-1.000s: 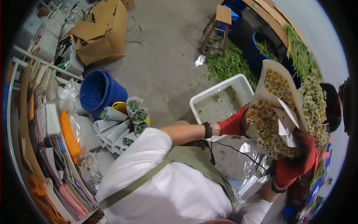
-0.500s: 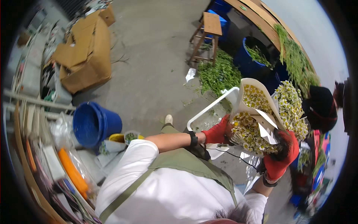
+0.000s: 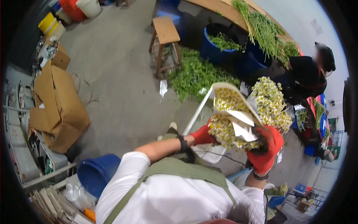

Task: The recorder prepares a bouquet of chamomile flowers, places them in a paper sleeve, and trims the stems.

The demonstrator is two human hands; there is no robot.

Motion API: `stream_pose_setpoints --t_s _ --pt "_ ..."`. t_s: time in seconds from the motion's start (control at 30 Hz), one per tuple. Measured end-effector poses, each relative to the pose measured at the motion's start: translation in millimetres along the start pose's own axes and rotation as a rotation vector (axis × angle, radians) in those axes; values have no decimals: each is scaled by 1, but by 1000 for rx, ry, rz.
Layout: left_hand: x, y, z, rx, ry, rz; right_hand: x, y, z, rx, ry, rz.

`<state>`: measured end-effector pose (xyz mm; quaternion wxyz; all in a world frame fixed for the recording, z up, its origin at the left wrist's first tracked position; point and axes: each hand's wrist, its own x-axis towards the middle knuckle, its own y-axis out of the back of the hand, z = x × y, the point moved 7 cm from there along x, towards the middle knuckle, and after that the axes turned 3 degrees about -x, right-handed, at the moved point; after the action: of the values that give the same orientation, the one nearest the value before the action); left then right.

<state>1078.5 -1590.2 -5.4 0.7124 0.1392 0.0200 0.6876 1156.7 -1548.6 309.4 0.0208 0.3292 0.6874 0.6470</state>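
Note:
A bouquet of small white daisy-like flowers with yellow centres [image 3: 228,131], partly wrapped in cream paper [image 3: 244,100], is held in front of my body. My left hand [image 3: 203,134], in a red glove, grips its left side, with the fingertips hidden behind the blooms. On the other side my right hand [image 3: 267,146], in a red glove with a dark palm, closes round the wrapping's edge. Folded white paper sticks out among the flowers between my hands. Just beyond my right hand is another mass of the same flowers [image 3: 270,100]. A white tub [image 3: 197,114] lies below the bouquet.
Cut greenery [image 3: 195,76] covers the floor near a wooden stool [image 3: 166,31]. Blue buckets [image 3: 212,46] stand under a wooden table [image 3: 231,15] bearing stems. A person in black [image 3: 307,74] is at the right. At the left are a cardboard box [image 3: 61,112] and a blue bucket [image 3: 97,173].
My view has swung to the right, so the box and stool appear farther left. The person in black shows more fully. Both hands keep hold of the bouquet, with little change in grip.

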Motion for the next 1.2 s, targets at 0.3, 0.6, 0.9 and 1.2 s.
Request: stream_pose_setpoints --t_s 0.3,0.6,0.9,1.2 --pt "144 96 -31 -158 59 -188 148 -45 87 -14 -38 53" --pt "147 87 -77 -246 45 -318 157 -61 54 -91 75 128" --pt "139 110 -103 -262 64 -400 164 -89 33 -100 -7 103" --pt "172 63 -102 -22 -76 -394 161 -65 61 -137 55 117"
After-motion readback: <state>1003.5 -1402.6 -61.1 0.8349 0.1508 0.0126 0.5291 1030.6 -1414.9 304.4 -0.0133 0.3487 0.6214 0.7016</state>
